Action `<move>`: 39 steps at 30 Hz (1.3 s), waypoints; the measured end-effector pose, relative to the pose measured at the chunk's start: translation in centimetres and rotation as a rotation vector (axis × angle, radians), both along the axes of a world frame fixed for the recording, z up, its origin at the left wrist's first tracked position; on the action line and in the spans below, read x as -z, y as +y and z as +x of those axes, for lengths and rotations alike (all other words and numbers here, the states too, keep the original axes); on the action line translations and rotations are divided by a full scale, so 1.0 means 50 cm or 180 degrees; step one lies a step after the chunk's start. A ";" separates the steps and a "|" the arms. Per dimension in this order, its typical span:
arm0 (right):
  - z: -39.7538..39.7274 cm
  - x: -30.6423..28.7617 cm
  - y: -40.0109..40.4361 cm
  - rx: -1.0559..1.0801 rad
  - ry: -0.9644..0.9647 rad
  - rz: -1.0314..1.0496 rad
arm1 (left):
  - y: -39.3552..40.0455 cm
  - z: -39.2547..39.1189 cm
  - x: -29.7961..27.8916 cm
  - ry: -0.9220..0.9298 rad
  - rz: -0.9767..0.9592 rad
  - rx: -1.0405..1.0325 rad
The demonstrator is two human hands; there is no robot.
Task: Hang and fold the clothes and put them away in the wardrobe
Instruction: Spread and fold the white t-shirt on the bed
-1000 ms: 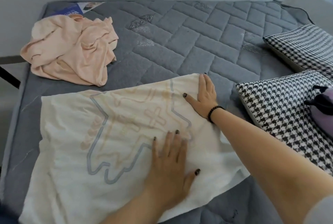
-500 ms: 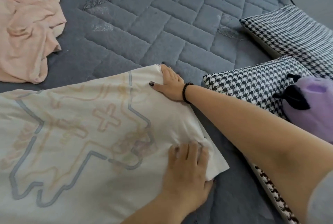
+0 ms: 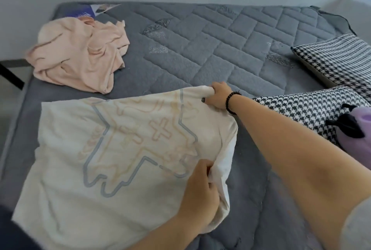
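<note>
A cream T-shirt (image 3: 112, 149) with a pale blue and peach outline print lies spread on the grey quilted mattress (image 3: 220, 48). My right hand (image 3: 219, 95), with a black bead bracelet on the wrist, grips the shirt's far right corner. My left hand (image 3: 200, 193) grips the near right edge, where the cloth is bunched and lifted off the mattress. A crumpled peach garment (image 3: 80, 54) lies at the far left of the mattress, apart from both hands.
Two black-and-white houndstooth pillows (image 3: 313, 113) (image 3: 337, 56) lie at the right, with a purple plush toy (image 3: 357, 129) on the nearer one. A grey wall runs behind the mattress. A printed paper (image 3: 100, 8) sits at the far left corner.
Both hands went from pressing flat on the shirt to gripping its right edge. That edge is now bunched and raised.
</note>
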State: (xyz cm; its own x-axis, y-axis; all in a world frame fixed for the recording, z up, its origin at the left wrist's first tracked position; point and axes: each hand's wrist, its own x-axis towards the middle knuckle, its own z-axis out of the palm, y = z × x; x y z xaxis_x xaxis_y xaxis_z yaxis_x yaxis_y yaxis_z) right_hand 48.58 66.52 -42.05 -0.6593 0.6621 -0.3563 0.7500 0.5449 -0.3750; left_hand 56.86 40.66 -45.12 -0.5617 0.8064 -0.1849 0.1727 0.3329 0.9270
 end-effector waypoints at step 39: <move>-0.365 -0.047 -0.680 -0.1199 0.0999 -0.0686 | -0.568 -0.331 -0.034 -0.1059 -0.0900 -0.2573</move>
